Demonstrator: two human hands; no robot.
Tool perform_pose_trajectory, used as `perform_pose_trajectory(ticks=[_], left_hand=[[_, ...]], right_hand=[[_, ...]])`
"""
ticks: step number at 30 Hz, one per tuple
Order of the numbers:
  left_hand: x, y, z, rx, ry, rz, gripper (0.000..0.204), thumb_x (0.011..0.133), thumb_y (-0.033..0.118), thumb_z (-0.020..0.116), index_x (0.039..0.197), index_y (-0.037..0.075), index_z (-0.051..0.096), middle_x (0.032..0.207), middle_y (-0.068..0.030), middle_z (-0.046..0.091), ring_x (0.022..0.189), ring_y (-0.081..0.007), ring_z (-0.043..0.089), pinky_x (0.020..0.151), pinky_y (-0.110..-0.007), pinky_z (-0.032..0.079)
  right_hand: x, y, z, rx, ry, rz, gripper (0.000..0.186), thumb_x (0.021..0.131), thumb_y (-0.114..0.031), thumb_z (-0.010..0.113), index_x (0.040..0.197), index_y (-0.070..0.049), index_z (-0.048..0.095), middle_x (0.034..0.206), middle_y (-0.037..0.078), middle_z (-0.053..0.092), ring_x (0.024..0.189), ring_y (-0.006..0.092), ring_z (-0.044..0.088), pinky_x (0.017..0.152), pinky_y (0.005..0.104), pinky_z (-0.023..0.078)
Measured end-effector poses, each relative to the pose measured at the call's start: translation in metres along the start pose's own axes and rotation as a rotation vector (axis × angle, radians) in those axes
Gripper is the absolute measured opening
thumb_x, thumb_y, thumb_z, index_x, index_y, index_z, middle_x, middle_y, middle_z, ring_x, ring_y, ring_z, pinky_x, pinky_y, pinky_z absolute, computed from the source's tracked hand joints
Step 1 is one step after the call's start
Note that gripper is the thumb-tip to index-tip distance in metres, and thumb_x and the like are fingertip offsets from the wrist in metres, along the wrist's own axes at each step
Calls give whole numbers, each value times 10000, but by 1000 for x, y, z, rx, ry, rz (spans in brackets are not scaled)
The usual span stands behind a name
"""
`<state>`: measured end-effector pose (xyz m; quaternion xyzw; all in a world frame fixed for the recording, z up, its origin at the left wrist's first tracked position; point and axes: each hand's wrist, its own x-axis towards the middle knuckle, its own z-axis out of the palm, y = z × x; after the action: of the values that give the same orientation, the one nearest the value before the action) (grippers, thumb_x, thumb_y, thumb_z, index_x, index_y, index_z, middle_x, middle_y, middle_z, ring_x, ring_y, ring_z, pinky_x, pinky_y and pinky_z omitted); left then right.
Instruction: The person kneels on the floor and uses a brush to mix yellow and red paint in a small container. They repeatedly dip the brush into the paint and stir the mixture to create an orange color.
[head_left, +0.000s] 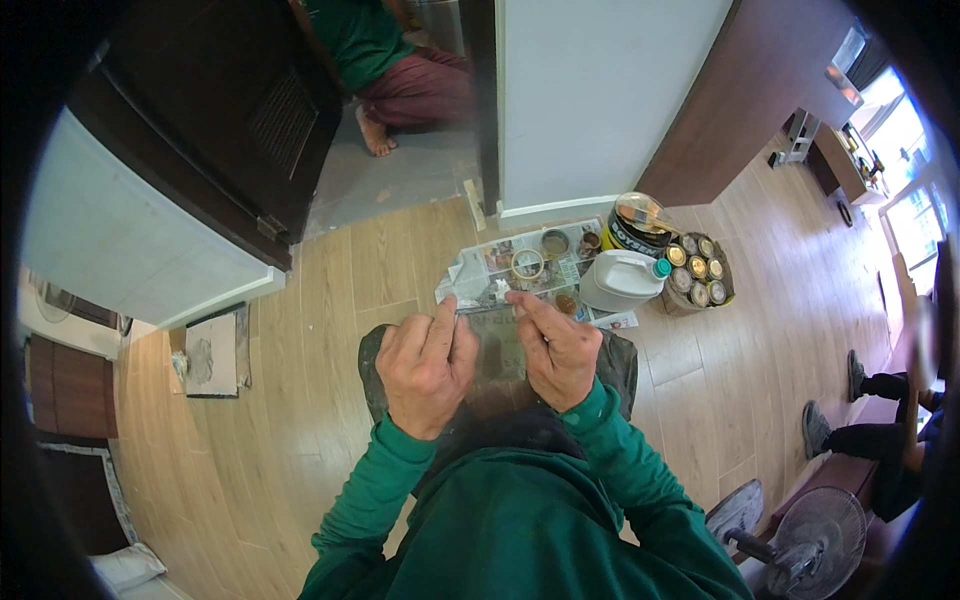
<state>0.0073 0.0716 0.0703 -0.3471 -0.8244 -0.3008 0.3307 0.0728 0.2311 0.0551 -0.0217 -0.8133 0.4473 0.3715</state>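
Your left grip [428, 365] and right grip [562, 348] pinch a clear sheet [496, 345] between them; tension it evenly, clear of the jug [618, 282] rightward.

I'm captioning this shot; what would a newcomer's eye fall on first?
Likely the bare left hand and right hand, side by side at the picture's centre. Beyond them lies newspaper; at its right end are a white jug with a teal cap and, further right, a cluster of small cans.

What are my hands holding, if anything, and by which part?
Apparently a translucent sheet, pinched near its far corners by the left hand and right hand.
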Motion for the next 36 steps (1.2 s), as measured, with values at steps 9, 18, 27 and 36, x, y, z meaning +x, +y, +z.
perform_pose_trajectory(ticks=[9, 18, 27, 36], left_hand=[[1, -9, 4, -212, 4, -301, 185, 806, 47, 728, 980, -13, 745, 730, -133, 628, 577, -274, 612, 552, -346, 487], [6, -16, -11, -337, 32, -559, 177, 824, 68, 732, 972, -30, 743, 692, -96, 626, 592, -156, 576, 576, -294, 477], [8, 2, -37, -524, -159, -473, 218, 840, 95, 784, 1020, -24, 748, 719, -83, 622, 646, -124, 584, 612, -274, 472], [31, -27, -21, -1076, -526, -601, 172, 844, 58, 784, 998, -19, 776, 856, -68, 687, 806, -126, 643, 728, -268, 491]], right_hand=[[14, 1, -21, 635, -50, 558, 449, 961, -51, 527, 1405, 11, 543, 912, 160, 737, 898, 205, 729, 789, 336, 558], [14, -1, -27, 760, -232, 575, 577, 919, 25, 595, 1478, -6, 455, 1192, 148, 663, 1104, 209, 661, 951, 333, 527], [13, -9, -17, 620, -370, 430, 809, 840, 135, 567, 1580, -67, 310, 1613, 132, 330, 1302, 230, 559, 1043, 345, 482], [21, -29, -35, 548, -593, 339, 830, 834, 152, 519, 1598, -30, 251, 1633, 138, 323, 1281, 229, 591, 1063, 352, 462]])
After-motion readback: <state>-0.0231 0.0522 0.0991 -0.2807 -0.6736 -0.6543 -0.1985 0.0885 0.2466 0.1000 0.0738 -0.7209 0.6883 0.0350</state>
